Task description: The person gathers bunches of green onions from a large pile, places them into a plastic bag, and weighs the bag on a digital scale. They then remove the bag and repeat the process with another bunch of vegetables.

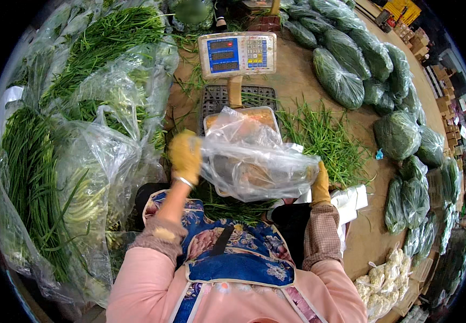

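Note:
A clear plastic bag (265,175) stretches between my two hands, in front of my lap and over the scale's platform. My left hand (185,157), in a yellow work glove and smeared by motion, is closed on the bag's left end. My right hand (320,183), gloved the same way, grips its right end. Behind the bag, a platform scale (239,54) shows its display and keypad on a post. On its platform lies a shallow tray (268,115), partly covered by a crumpled clear plastic sheet (233,126).
Long green stalks (31,177) in open plastic bags fill the left side. Loose green stalks (324,134) lie right of the scale. Filled bags of greens (340,78) line the right. Bagged pale vegetables (385,282) sit at lower right, and white paper (348,203) lies near my right wrist.

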The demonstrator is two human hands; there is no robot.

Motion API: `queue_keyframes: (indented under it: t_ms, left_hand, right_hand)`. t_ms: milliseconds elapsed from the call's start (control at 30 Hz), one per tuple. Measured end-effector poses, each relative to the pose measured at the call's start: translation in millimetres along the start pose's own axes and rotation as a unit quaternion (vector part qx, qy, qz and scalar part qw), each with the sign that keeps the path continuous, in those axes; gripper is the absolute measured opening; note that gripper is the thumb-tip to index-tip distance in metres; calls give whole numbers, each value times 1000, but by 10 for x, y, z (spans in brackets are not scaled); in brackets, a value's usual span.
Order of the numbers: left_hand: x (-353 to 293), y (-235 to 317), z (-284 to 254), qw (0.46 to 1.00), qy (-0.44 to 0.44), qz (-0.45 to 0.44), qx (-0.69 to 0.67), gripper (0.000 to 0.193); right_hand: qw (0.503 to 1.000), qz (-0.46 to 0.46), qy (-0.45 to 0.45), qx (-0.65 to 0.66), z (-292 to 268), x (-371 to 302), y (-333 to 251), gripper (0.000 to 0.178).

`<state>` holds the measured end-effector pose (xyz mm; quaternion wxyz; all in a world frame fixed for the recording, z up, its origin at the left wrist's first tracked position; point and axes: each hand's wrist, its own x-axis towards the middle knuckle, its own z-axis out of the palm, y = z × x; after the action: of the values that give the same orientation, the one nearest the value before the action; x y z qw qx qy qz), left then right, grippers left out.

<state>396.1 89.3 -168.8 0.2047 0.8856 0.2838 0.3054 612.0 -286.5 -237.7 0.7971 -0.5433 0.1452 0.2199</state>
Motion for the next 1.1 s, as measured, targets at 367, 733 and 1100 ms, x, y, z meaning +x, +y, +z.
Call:
queue_keyframes:
  t_ms: [367,733,1100]
  left_hand:
    - [-1018,374,804,779,-588,139,166,52]
    - [-660,-267,-3080,977,130,43,166,23]
    - [-663,-1466,-4865,890,3,-208,406,30]
  right_hand:
    - [677,-308,-372,-555,1178,-275,942,47]
    - [807,-32,-380,-451,1496,-113,1034,23]
    - [794,13,-435,-424,1612,-610,756,26]
